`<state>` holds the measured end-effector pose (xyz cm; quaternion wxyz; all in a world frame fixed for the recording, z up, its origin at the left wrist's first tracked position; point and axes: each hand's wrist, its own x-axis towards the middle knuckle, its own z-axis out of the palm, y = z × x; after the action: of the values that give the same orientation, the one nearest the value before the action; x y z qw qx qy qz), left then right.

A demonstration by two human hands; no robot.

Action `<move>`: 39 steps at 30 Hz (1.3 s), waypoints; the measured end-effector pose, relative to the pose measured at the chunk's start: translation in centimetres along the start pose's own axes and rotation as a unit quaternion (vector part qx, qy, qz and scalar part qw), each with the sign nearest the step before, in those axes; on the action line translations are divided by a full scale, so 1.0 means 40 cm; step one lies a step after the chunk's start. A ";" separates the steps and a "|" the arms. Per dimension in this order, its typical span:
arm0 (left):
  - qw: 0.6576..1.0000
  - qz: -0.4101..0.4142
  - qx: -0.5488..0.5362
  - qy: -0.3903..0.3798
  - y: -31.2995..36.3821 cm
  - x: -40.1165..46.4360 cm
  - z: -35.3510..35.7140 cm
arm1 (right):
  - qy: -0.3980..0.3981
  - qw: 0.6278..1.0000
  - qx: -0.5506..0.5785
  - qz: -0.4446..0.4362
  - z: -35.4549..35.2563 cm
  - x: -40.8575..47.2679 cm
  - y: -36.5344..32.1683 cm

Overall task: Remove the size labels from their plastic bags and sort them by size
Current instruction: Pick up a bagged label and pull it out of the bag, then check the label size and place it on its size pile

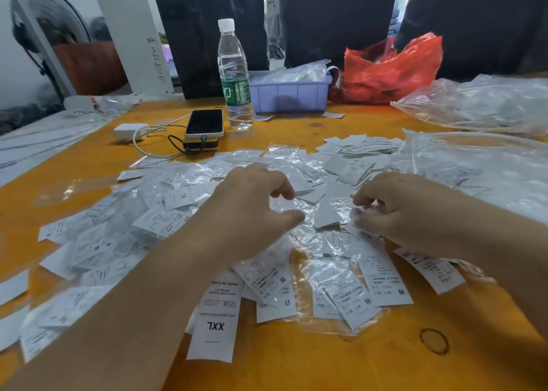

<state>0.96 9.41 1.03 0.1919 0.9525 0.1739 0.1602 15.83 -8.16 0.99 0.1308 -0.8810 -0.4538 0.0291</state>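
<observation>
A heap of white size labels (166,221), most still in small clear plastic bags, covers the middle of the orange table (296,361). Over the heap, my left hand (252,210) and my right hand (406,210) face each other with curled fingers. Between them they hold one clear plastic bag (302,213) with a white label (326,215) inside, each hand pinching one end. A loose XXL label (213,328) lies near the front edge. Several M labels (385,281) lie to its right, under my right forearm.
A water bottle (234,73), a phone (204,122) on a power bank and a white charger (130,131) stand behind the heap. Further back are a purple bin (290,94) and a red bag (391,67). Large clear bags (474,103) fill the right side.
</observation>
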 end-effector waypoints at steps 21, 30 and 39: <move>0.995 0.027 -0.083 0.043 0.034 -0.005 0.007 | 0.215 0.965 0.143 -0.040 -0.009 -0.006 -0.012; 0.994 0.031 -0.104 -0.010 0.043 -0.012 0.017 | 0.189 0.971 0.137 -0.049 -0.010 -0.014 -0.016; 0.990 0.057 -0.126 -0.028 0.041 -0.013 0.022 | 0.152 0.939 0.281 -0.124 -0.017 -0.031 -0.046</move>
<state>1.26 7.50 0.83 0.3061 0.9330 0.0925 0.1650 13.78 -8.27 2.04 0.4431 -0.7387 -0.5079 0.0048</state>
